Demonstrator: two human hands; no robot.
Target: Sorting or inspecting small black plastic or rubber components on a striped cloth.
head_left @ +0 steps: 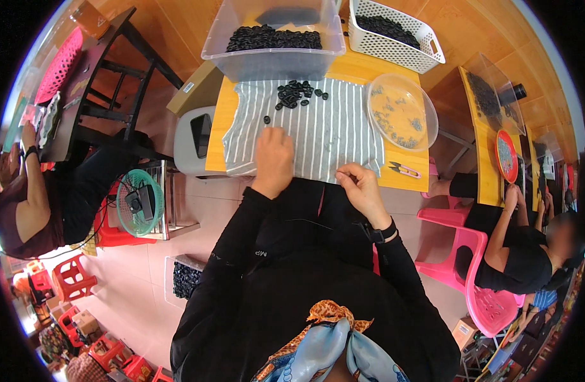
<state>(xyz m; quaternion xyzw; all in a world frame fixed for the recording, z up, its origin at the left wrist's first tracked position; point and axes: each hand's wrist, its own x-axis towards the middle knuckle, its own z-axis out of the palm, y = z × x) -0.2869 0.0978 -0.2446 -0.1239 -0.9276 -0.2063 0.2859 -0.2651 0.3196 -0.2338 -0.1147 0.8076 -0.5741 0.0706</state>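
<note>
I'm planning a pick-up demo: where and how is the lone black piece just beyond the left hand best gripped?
Probably pinch the lone black piece by opposite edges, thumb and forefinger, coming from above on the near side, where the left hand is. It is small and rounded, lies on the striped cloth, and sits apart from the black heap.

The cloth (351,111) looks matt; black pieces (294,93), glossy; the bin (273,66), smooth plastic; the tabletop (225,102), wood.

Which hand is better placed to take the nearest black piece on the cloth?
Probably the left hand: it is just below the black piece in the picture, while the right hand is farther, by the near edge of the striped cloth.
</note>
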